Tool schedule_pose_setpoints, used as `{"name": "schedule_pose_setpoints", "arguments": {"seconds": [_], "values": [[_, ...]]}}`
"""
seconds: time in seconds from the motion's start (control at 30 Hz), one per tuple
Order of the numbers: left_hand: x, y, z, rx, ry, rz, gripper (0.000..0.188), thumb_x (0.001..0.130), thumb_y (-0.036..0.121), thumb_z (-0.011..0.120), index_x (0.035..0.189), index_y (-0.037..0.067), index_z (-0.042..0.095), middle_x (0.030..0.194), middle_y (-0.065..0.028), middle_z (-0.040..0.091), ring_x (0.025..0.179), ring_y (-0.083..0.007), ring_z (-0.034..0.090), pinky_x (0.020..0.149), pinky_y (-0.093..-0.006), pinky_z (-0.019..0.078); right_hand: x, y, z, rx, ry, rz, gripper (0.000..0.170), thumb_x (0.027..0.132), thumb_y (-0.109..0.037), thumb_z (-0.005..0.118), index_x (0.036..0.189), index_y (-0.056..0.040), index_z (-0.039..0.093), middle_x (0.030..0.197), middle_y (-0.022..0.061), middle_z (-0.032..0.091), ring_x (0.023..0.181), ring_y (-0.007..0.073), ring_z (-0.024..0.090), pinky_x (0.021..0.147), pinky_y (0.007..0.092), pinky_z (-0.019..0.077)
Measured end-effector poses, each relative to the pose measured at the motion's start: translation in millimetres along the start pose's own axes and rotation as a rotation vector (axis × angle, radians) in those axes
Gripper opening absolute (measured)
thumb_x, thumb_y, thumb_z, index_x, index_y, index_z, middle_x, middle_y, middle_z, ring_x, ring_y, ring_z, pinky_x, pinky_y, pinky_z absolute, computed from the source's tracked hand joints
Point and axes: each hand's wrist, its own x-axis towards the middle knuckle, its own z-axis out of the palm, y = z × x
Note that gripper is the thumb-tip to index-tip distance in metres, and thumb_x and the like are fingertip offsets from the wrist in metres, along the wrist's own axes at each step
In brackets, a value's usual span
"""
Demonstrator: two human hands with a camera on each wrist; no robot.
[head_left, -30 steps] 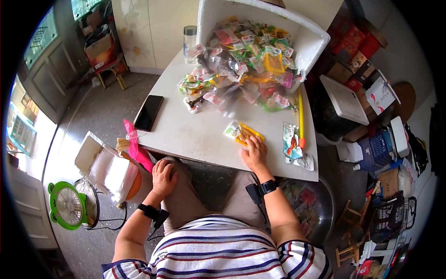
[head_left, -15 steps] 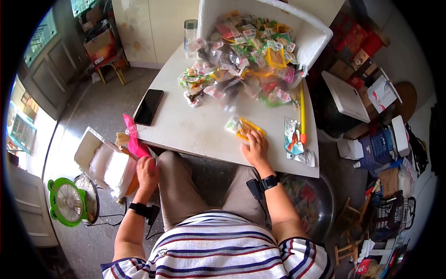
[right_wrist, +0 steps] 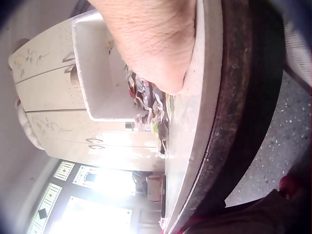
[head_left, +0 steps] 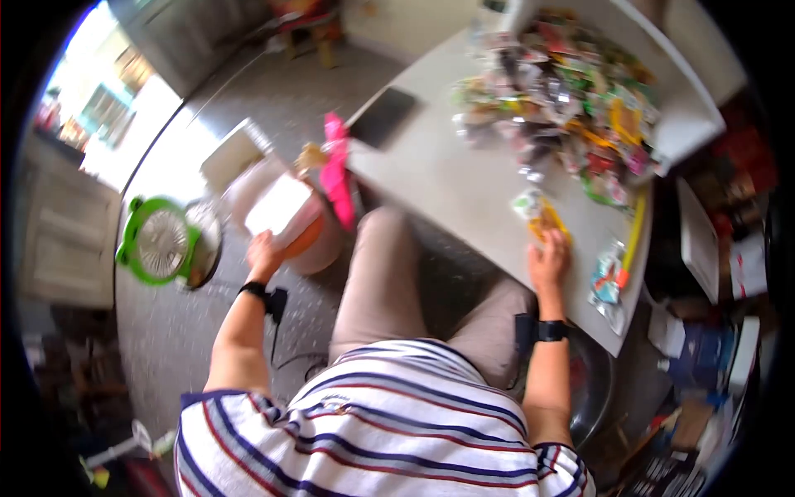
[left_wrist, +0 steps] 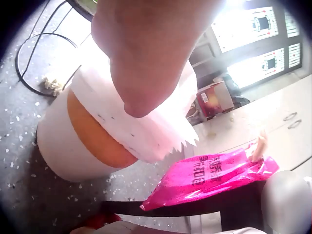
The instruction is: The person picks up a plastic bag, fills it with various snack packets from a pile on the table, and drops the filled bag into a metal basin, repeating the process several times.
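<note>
The right hand [head_left: 550,260] is on the table [head_left: 431,157], near its front edge, and its fingers lie extended upon a yellow packet [head_left: 538,209]. These fingers seem relaxed, not curled around it; the packet lies flat on the table, partly under them.

The left hand [head_left: 265,258] is away from the table, at the white sheet [head_left: 280,209] which lies on top of the bin [head_left: 325,253]. In the left wrist view this hand covers part of the sheet; its fingertips are hidden there, so I cannot tell if they pinch it or only touch it.

Beside the bin, at the table's corner, hangs a pink bag [head_left: 336,170]. A phone [head_left: 383,116] lies near this corner. Farther back, a heap of packets [head_left: 571,99] spreads out from a white box [head_left: 686,103]. To the right of the yellow packet there are a blue packet [head_left: 607,269] and, just beside it, a yellow stick [head_left: 635,228].
</note>
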Motion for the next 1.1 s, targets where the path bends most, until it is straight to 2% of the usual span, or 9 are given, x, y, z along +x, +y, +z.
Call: {"name": "schedule_pose_setpoints", "arguments": {"seconds": [0.03, 0.1, 0.13, 0.3, 0.4, 0.67, 0.8, 0.83, 1.1], "values": [[4.4, -6.9, 15.9, -0.024, -0.099, -0.188, 0.037, 0.066, 0.023, 0.052, 0.1, 0.009, 0.049, 0.095, -0.0129, 0.054, 0.087, -0.0314, 0.052, 0.074, -0.0402, 0.0424, 1.4, 1.2, -0.7, 0.03, -0.041, 0.025, 0.04, 0.069, -0.023, 0.059, 0.102, -0.0035, 0.048, 0.105, 0.0171, 0.047, 0.101, 0.0353, 0.042, 0.085, 0.0447, 0.0331], [-6.0, -3.8, 12.6, 0.051, 0.163, 0.095, 0.037, 0.071, 0.028, 0.051, 0.103, 0.01, 0.047, 0.092, -0.0137, 0.055, 0.081, -0.0312, 0.054, 0.069, -0.0395, 0.0436, 6.4, -3.5, -6.6, 0.048, -0.092, 0.059, 0.039, 0.069, -0.022, 0.058, 0.1, -0.0016, 0.048, 0.106, 0.0182, 0.047, 0.103, 0.0354, 0.041, 0.087, 0.0435, 0.0325], [-4.4, 15.3, -13.0, 0.035, -0.076, -0.099, 0.045, 0.071, 0.036, 0.052, 0.107, 0.01, 0.047, 0.102, -0.0133, 0.051, 0.092, -0.0297, 0.05, 0.077, -0.0415, 0.0388, 11.5, -11.3, -15.3, 0.039, -0.107, 0.057, 0.039, 0.069, -0.021, 0.059, 0.1, -0.0006, 0.048, 0.106, 0.0179, 0.047, 0.103, 0.035, 0.041, 0.088, 0.0427, 0.0325], [-4.1, 8.5, 2.2, 0.093, 0.152, -0.109, 0.049, 0.072, 0.043, 0.049, 0.11, 0.012, 0.047, 0.111, -0.0093, 0.045, 0.112, -0.0246, 0.033, 0.09, -0.0404, 0.0243, 13.7, -13.7, -18.0, 0.045, -0.132, 0.073, 0.04, 0.067, -0.019, 0.06, 0.1, 0.0003, 0.047, 0.107, 0.0172, 0.047, 0.103, 0.0347, 0.041, 0.088, 0.042, 0.0326], [10.8, 16.1, -12.8, 0.078, 0.19, -0.082, 0.047, 0.073, 0.044, 0.048, 0.108, 0.012, 0.049, 0.111, -0.0094, 0.046, 0.109, -0.0246, 0.036, 0.089, -0.0396, 0.0265, 12.9, -11.7, -17.3, 0.038, -0.136, 0.062, 0.04, 0.068, -0.019, 0.06, 0.101, 0.0001, 0.047, 0.107, 0.0172, 0.046, 0.103, 0.0348, 0.041, 0.088, 0.042, 0.0327], [55.3, 22.1, -19.9, 0.112, -0.271, -0.075, 0.03, 0.076, 0.033, 0.045, 0.092, 0.01, 0.056, 0.099, -0.0094, 0.054, 0.096, -0.0257, 0.049, 0.08, -0.038, 0.0389, 13.9, -15.4, -18.9, 0.044, -0.128, 0.072, 0.04, 0.068, -0.019, 0.06, 0.101, -0.0008, 0.047, 0.106, 0.0175, 0.047, 0.102, 0.035, 0.041, 0.087, 0.0424, 0.0334], [55.1, 24.4, -22.4, 0.051, -0.174, -0.049, 0.027, 0.077, 0.032, 0.046, 0.089, 0.009, 0.056, 0.096, -0.0104, 0.055, 0.093, -0.027, 0.05, 0.078, -0.0378, 0.0405, 12.9, -12.4, -16.8, 0.057, -0.118, 0.062, 0.04, 0.068, -0.019, 0.06, 0.101, -0.001, 0.047, 0.106, 0.0174, 0.047, 0.102, 0.0351, 0.041, 0.086, 0.0426, 0.0334], [49.5, 22.2, -17.9, 0.059, 0.053, 0.096, 0.028, 0.076, 0.032, 0.047, 0.09, 0.008, 0.055, 0.096, -0.0108, 0.055, 0.093, -0.0278, 0.05, 0.078, -0.0376, 0.0406, 13.0, -12.0, -17.0, 0.058, -0.12, 0.067, 0.04, 0.068, -0.02, 0.06, 0.101, -0.001, 0.047, 0.106, 0.0173, 0.047, 0.102, 0.0351, 0.041, 0.086, 0.0426, 0.0334], [50.2, 21.0, -8.5, 0.007, -0.149, 0.117, 0.022, 0.076, 0.022, 0.042, 0.078, 0.004, 0.056, 0.085, -0.0142, 0.056, 0.082, -0.0319, 0.053, 0.073, -0.0384, 0.042, 12.2, -11.8, -16.7, 0.063, -0.13, 0.095, 0.041, 0.067, -0.021, 0.059, 0.101, -0.0009, 0.048, 0.107, 0.0174, 0.047, 0.103, 0.0354, 0.04, 0.087, 0.0431, 0.0327]]}}
